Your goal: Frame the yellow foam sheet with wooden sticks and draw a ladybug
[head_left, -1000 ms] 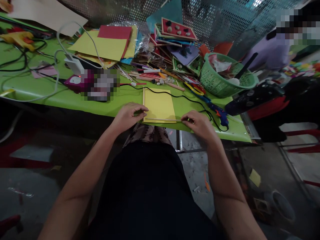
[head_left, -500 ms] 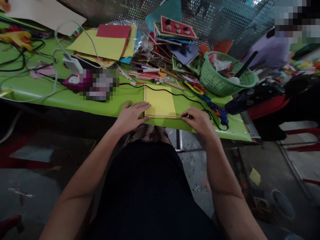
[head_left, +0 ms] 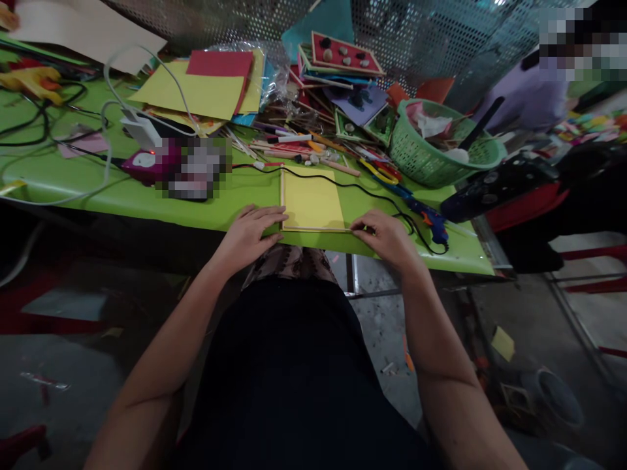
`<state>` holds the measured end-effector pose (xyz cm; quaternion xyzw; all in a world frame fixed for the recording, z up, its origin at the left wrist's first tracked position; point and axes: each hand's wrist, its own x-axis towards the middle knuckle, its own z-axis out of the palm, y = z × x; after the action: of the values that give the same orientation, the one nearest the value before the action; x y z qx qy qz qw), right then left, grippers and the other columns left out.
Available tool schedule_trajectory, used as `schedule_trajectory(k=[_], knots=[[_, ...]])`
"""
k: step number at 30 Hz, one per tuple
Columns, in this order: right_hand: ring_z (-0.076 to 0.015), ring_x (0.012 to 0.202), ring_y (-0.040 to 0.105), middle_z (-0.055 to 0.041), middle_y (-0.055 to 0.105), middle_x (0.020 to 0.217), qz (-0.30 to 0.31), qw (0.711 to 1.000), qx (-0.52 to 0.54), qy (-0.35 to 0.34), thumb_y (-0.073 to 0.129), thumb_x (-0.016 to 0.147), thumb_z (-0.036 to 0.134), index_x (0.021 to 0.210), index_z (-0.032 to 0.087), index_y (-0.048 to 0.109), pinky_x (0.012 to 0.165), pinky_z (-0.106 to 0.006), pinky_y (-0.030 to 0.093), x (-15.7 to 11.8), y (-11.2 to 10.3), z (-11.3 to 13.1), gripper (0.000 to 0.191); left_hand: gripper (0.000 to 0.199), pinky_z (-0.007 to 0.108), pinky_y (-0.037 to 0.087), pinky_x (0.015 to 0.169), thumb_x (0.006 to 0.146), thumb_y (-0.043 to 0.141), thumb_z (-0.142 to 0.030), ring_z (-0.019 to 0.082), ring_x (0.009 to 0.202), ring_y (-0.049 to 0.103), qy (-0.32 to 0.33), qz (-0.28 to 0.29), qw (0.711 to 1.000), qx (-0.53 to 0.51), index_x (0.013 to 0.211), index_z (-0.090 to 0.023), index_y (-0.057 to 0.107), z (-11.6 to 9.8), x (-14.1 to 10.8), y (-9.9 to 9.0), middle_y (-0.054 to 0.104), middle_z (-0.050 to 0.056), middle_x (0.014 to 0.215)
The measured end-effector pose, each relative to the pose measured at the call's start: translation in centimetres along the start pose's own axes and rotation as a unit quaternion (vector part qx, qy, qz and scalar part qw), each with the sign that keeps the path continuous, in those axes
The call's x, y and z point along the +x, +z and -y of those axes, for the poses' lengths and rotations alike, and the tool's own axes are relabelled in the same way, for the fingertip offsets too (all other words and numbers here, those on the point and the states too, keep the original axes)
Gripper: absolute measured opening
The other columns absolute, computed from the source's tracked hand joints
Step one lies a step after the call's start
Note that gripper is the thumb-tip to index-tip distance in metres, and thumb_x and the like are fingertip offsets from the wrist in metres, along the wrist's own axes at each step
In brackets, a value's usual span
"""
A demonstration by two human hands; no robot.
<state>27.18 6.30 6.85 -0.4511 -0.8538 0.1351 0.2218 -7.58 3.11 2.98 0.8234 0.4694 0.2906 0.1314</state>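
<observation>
Two bare forearms reach past dark clothing [head_left: 294, 378] to the near edge of a green-covered table [head_left: 249, 189]. Scraps and a yellow paper piece [head_left: 503, 344] lie on the grey floor below.

The right hand [head_left: 386, 238] pinches the right end of a thin stick [head_left: 316, 230] between thumb and fingertips, just beyond the corner of a yellow paper sheet [head_left: 313, 199]. The left hand [head_left: 247, 238] is partly spread, its fingers close together and thumb apart, fingertips at the sheet's near left corner. Another stick [head_left: 282, 196] runs up the left edge. Half a second ago the pinched stick sat slightly inside the near edge; now it lies along that edge, and both hands have shifted a little to the left.

A black cord [head_left: 362, 187] crosses the sheet's far part. To the right lie a blue glue gun [head_left: 434, 222] and yellow-handled scissors [head_left: 379, 171]; to the left, a magenta power strip [head_left: 147, 163]. Farther back are a green plastic basket [head_left: 431, 160], stacked coloured paper [head_left: 196, 91] and a red card with stones [head_left: 343, 53]. Behind stands a perforated metal panel [head_left: 220, 26]; at right, a person in a lilac top [head_left: 519, 98].
</observation>
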Motion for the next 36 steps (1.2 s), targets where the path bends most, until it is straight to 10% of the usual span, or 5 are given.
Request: schedule_trajectory(k=[36], knots=[[-0.0252, 0.095, 0.068, -0.0063, 0.076, 0.094, 0.01, 1.0, 0.024, 0.012, 0.064, 0.093, 0.015, 0.091, 0.023, 0.075, 0.086, -0.038, 0.049, 0.2, 0.0, 0.2, 0.014, 0.012, 0.054, 0.048, 0.111, 0.101, 0.062, -0.029, 0.028, 0.119, 0.072, -0.041, -0.076, 0.996, 0.0, 0.098, -0.029, 0.074, -1.2, 0.8, 1.2, 0.079, 0.004, 0.13]])
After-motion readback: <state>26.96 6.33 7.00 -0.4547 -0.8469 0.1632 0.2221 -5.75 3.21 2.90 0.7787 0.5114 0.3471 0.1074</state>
